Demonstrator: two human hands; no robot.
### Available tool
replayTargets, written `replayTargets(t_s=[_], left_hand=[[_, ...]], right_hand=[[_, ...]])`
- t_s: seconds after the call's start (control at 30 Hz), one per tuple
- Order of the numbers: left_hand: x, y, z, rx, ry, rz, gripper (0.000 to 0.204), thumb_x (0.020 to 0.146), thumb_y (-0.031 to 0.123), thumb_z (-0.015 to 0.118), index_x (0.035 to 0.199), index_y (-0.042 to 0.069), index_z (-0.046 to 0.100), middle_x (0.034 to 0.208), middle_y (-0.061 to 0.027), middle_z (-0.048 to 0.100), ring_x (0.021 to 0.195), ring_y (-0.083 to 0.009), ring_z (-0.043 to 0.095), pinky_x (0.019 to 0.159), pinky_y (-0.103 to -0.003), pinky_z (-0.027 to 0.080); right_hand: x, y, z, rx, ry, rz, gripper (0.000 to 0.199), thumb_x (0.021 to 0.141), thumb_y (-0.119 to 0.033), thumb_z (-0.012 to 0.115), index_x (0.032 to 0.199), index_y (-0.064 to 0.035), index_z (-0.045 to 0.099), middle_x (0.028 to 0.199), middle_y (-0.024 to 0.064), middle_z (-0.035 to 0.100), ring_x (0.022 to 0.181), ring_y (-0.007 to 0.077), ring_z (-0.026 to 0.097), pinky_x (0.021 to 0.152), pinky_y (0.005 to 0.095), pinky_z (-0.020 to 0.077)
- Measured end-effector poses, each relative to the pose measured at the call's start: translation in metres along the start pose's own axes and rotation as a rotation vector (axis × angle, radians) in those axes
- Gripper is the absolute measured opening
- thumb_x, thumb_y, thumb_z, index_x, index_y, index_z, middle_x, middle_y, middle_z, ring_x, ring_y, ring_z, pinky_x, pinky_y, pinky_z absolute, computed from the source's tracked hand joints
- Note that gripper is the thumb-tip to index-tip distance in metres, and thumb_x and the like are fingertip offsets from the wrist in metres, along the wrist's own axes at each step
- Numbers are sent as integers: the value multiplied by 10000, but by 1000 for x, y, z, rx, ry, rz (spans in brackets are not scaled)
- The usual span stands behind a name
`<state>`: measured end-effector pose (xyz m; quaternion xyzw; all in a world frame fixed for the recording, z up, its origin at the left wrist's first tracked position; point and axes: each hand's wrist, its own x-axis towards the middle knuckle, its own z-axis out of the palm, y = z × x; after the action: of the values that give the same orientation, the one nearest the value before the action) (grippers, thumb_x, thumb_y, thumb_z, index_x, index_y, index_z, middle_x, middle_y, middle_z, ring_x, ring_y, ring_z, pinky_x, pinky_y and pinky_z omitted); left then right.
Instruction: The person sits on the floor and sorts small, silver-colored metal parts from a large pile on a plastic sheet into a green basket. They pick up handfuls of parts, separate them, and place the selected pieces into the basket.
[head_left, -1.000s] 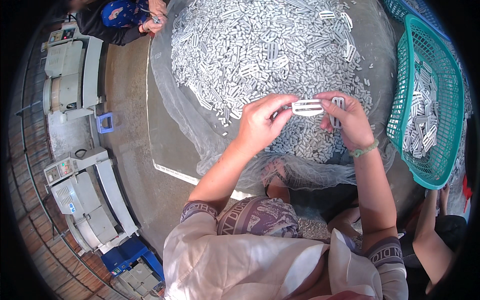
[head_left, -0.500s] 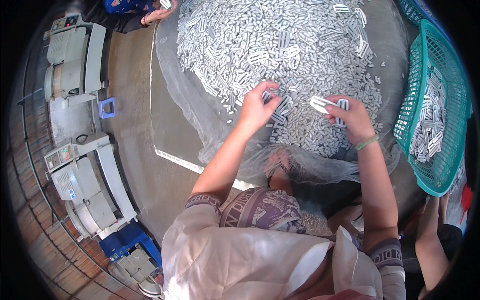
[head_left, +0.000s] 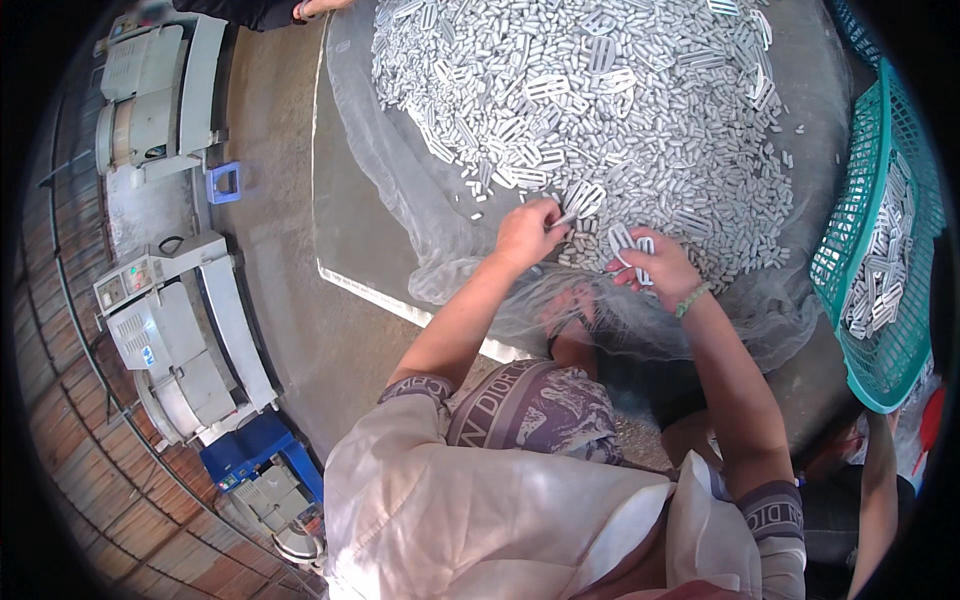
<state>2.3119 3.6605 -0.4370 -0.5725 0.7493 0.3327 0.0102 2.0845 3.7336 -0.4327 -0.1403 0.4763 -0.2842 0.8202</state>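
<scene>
Pieces (head_left: 600,110), small, pale grey and oblong, lie heaped on a mesh sheet (head_left: 400,230) over the tabletop (head_left: 345,215), long axes every which way. My left hand (head_left: 528,232) pinches one piece (head_left: 572,215) at the heap's near edge, its long axis running up and to the right. My right hand (head_left: 662,268) is closed around a small bunch of pieces (head_left: 630,242), their ends standing up and away from me. How many sit in that bunch I cannot make out. Green plastic basket (head_left: 862,215) at right holds more pieces, its far side cut off by the picture's rim. Grey machines (head_left: 165,330) stand at left on the floor. Another person's hand (head_left: 318,7) shows at the top edge.
</scene>
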Motion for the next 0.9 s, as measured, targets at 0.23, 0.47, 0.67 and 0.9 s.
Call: replayTargets(t_s=[0.23,0.47,0.67,0.9], left_hand=[[-24,-27,13,-742,72,-476,125,846,93,585,908,37,493,711,-42,610,551,-99,566,483,-232,451],[-22,0,12,-1024,23,-332,113,885,96,520,973,58,461,816,-67,635,630,-96,583,492,-213,418],[-25,-12,-2,-992,-86,-468,101,886,103,518,968,48,493,784,-72,628,540,-118,573,466,-217,404],[-29,-13,8,-1173,-18,-585,119,890,128,521,964,38,499,762,-83,619,574,-154,607,452,-234,423]], right_hand=[[12,23,21,114,-6,97,235,864,-166,547,1057,-32,541,904,71,627,690,125,575,559,257,417],[20,21,27,148,14,92,319,871,-166,540,1153,-19,531,813,24,592,641,95,526,535,230,391],[35,30,49,-91,8,-86,419,839,-95,551,1242,-4,482,888,94,642,670,119,573,576,263,436],[71,65,66,-559,371,-264,340,715,-148,674,1005,12,597,858,198,629,826,348,609,737,397,468]])
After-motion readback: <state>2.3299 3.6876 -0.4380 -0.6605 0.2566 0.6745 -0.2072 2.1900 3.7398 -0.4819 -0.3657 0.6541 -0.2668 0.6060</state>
